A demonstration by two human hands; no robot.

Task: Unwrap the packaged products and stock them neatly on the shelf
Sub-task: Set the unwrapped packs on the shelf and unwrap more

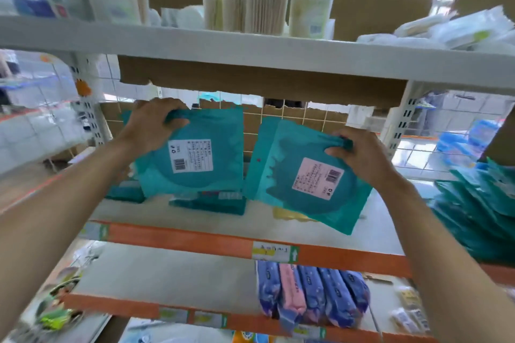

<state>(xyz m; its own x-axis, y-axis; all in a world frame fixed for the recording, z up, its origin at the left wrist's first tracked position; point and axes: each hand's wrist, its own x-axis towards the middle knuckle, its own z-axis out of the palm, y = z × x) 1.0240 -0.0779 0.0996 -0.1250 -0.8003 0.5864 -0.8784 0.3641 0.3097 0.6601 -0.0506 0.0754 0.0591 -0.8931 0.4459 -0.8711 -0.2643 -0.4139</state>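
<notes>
Both forearms reach up from the bottom corners of the head view toward the middle shelf (211, 224). The left hand (152, 125) grips a teal packet (195, 131) by its top edge, its fingers (172, 120) curled over and clamped on the plastic. The packet hangs below them, nearly upright, with its white barcode label facing out. The right hand (359, 153) pinches a second teal packet (292, 203) at its upper right edge, fingers (338, 151) bunched tight on the film. This one tilts down and to the left of them, showing a pink label. Whether another packet sits behind it is hard to tell.

Beneath the left fingers, a low stack of the same packets (211, 203) lies flat on the shelf. Well to the right of the right fingers, a loose pile of teal packets (479, 209) waits. Cotton swab tubs (267, 3) stand on the board above both hands, and purple and pink packs (312, 292) fill the board below.

This looks like the stocking step: both packets are free of any outer wrap and are held over their spot. The next move likely calls for lowering each one onto the flat stack, squaring the tilted right packet first so that edges and labels line up, then letting go without dragging the stack askew.
</notes>
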